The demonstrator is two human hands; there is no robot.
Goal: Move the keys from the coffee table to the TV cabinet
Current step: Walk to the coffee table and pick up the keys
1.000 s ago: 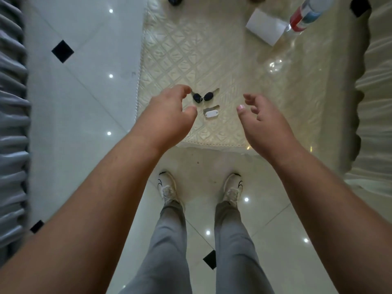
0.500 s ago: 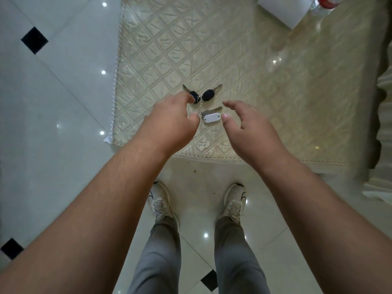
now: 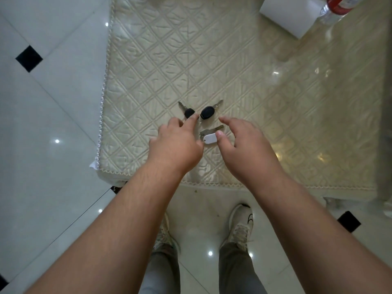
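Two black-headed keys (image 3: 206, 112) lie on the coffee table (image 3: 275, 115), which is covered with a cream quilted cloth. Just below them lies a silver key with a white tag (image 3: 210, 137). My left hand (image 3: 176, 143) reaches over the table, and its forefinger touches the left black key head. My right hand (image 3: 244, 145) hovers beside the white tag with thumb and fingers spread, its thumb tip at the tag's right end. Neither hand holds anything. The TV cabinet is out of view.
A white box (image 3: 290, 13) and a clear bottle with a red label (image 3: 337, 5) stand at the table's far right. White floor tiles with black diamonds (image 3: 28, 58) lie to the left. My shoes (image 3: 240, 225) are at the table's near edge.
Both hands have moved forward and down onto the keys. The left forefinger now touches a black key head, and the right thumb has reached the white tag.
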